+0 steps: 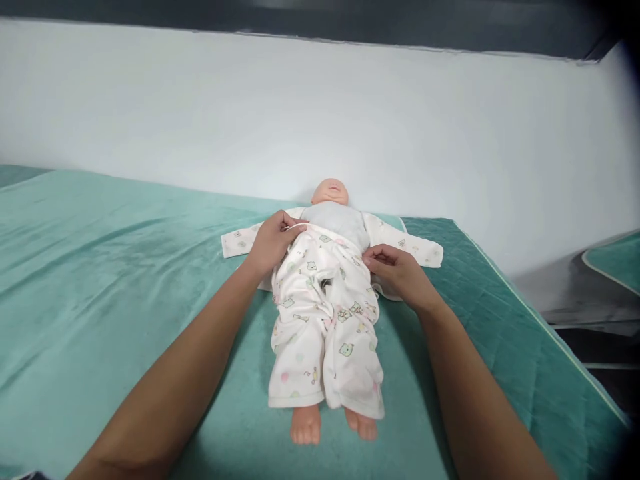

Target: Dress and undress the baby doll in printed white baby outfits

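Note:
A baby doll lies on its back, feet toward me. It wears white printed pants, and its bare feet stick out at the hems. My left hand pinches the waistband at the doll's left-of-view side, thumb and fingers closed on the cloth. At the opposite side, my right hand grips the pants near the hip. A white printed jacket is spread beneath the doll, with its sleeves out to both sides. The doll's grey torso shows above the waistband.
A green sheet covers the bed, with a darker quilted part on the right. A white wall stands right behind the doll's head. At the far right is another green padded surface, beyond the bed's edge.

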`<move>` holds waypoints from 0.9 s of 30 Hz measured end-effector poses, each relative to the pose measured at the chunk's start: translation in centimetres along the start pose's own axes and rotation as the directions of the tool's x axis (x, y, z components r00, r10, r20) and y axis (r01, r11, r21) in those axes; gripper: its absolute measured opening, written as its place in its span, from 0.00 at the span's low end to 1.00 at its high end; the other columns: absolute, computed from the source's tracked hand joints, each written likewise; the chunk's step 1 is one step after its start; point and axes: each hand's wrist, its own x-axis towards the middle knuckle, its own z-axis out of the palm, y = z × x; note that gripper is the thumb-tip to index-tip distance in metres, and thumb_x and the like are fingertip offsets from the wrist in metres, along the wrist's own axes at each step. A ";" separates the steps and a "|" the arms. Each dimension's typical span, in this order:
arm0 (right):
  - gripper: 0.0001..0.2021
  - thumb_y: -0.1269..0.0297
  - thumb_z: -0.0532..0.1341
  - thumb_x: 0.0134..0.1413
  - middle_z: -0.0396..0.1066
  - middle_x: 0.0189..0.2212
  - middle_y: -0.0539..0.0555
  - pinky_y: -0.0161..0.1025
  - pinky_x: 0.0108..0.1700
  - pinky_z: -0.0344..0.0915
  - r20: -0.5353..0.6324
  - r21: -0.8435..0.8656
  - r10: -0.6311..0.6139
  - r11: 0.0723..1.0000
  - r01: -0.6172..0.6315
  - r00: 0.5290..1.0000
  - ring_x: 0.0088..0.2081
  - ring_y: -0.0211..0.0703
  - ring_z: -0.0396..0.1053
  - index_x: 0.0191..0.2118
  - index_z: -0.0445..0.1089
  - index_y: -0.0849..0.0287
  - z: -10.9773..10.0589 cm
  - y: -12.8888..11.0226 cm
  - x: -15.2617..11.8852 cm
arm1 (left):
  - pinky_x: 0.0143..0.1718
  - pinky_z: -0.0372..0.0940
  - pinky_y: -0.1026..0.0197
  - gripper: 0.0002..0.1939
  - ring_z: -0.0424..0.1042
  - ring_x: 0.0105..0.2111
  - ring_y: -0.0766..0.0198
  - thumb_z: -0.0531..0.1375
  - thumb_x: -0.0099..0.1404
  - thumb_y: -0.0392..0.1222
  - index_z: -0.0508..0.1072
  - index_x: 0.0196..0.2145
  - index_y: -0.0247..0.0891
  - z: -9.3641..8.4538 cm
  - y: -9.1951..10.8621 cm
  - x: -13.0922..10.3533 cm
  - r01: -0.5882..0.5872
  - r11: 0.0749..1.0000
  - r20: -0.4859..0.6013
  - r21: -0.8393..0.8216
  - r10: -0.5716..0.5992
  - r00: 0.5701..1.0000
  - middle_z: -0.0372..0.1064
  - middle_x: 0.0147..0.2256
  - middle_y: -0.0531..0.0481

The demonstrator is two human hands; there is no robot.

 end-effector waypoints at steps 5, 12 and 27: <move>0.15 0.52 0.70 0.46 0.70 0.30 0.50 0.37 0.33 0.64 0.109 0.089 0.049 0.994 -0.059 0.993 0.30 0.38 0.65 0.36 0.73 0.57 -0.5 0.1 -0.2 | 0.50 0.63 0.57 0.08 0.71 0.47 0.58 0.64 0.60 0.46 0.73 0.33 0.40 0.4 0.2 -0.4 -0.023 0.996 0.060 0.091 0.018 0.998 0.72 0.50 0.47; 0.15 0.53 0.71 0.45 0.69 0.30 0.48 0.35 0.31 0.61 0.121 0.129 0.079 0.987 -0.095 0.990 0.28 0.35 0.64 0.35 0.73 0.56 -0.4 0.3 -0.2 | 0.53 0.61 0.56 0.04 0.67 0.51 0.57 0.60 0.64 0.43 0.71 0.34 0.41 1.0 0.4 -1.1 -0.180 0.937 0.094 0.298 0.159 0.983 0.69 0.50 0.47; 0.16 0.52 0.68 0.47 0.59 0.19 0.42 0.32 0.20 0.42 0.184 0.052 0.134 0.988 -0.146 0.974 0.18 0.30 0.48 0.29 0.64 0.56 -0.5 -0.1 -0.7 | 0.66 0.47 0.41 0.12 0.48 0.68 0.47 0.67 0.57 0.50 0.72 0.35 0.43 1.8 2.7 -3.0 -0.443 0.787 0.480 0.429 0.217 0.850 0.55 0.65 0.47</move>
